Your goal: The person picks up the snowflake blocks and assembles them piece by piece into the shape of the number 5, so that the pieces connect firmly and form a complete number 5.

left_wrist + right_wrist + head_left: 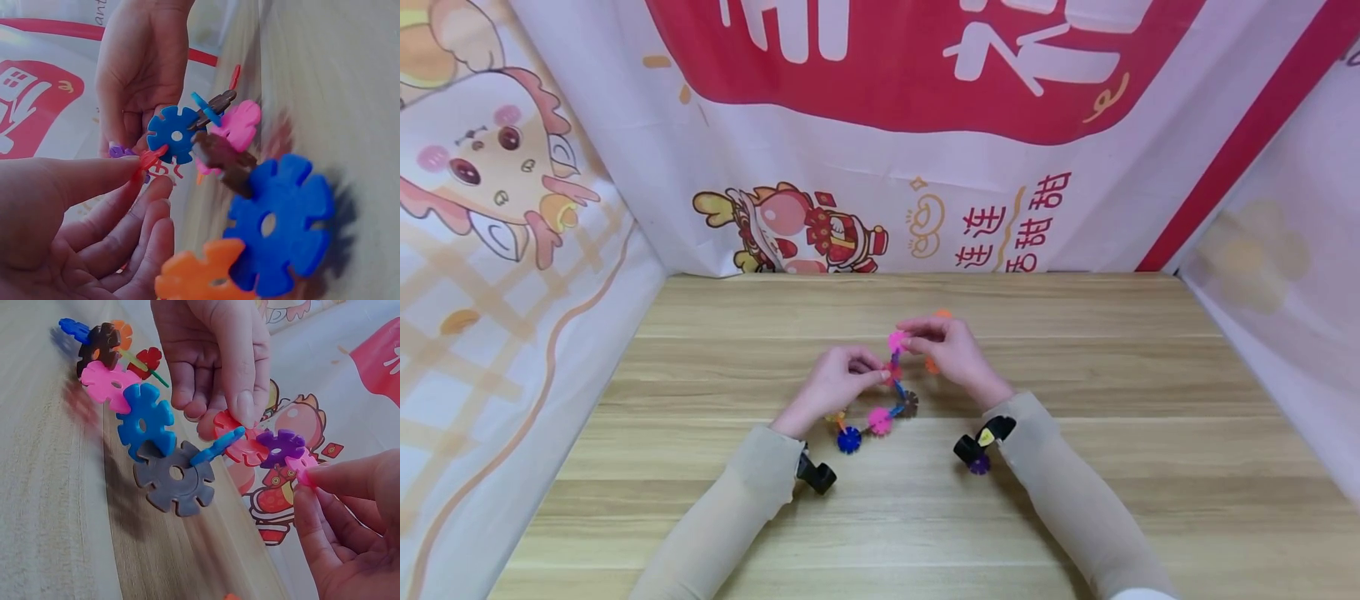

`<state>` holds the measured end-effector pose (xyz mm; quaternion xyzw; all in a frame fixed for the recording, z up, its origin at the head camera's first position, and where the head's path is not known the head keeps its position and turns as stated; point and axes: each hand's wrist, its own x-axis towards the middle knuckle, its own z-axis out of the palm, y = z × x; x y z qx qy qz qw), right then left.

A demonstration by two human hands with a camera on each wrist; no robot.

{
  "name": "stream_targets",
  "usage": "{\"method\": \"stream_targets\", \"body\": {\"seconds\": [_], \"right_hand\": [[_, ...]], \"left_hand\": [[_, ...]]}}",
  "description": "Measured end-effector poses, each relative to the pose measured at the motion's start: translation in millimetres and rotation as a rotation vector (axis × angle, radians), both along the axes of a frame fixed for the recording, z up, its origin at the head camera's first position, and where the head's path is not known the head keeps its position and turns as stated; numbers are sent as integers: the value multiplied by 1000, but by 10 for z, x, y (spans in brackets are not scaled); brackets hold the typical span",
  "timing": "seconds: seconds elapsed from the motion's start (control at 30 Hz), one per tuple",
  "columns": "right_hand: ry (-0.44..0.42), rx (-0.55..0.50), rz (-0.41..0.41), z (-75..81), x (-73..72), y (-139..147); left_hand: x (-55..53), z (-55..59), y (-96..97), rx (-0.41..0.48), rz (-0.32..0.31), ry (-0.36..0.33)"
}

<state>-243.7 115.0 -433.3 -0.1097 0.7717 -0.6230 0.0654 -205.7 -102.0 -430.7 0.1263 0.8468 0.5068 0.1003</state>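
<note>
Behind the desk (887, 533) hangs a white cloth (880, 150) printed with a red panel, white lettering and a cartoon figure; more printed cloth closes both sides. The desk itself has a pale wood grain. Two arms in beige sleeves (733, 492) reach in over it, their hands near each other around the middle. The left hand (838, 379) has a narrow grip, pinching a red disc (253, 450) between thumb and finger. The right hand (951, 350), also narrow in its grip, pinches a small pink disc (303, 469). Both discs belong to one chain (880, 421) of notched plastic discs, which runs from the right hand past the left, then bends back toward the left wrist. Each wrist carries a black camera (822, 477). Between the pinched pieces sits a purple disc (275, 440); beyond the red one come blue, grey (164, 484), blue, pink, brown, dark blue (278, 194) and orange (194, 275). Loose orange pieces (943, 314) lie near the right hand, and another purple piece (979, 465) shows beneath the right wrist's camera.
</note>
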Motion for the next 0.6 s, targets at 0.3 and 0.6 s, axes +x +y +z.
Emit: {"method": "stream_targets", "body": {"seconds": [0.3, 0.6], "right_hand": [[-4, -61, 46, 48, 15, -49], [51, -60, 67, 95, 41, -90]], "left_hand": [[-31, 53, -83, -18, -67, 58], [-143, 122, -74, 44, 56, 110]]}}
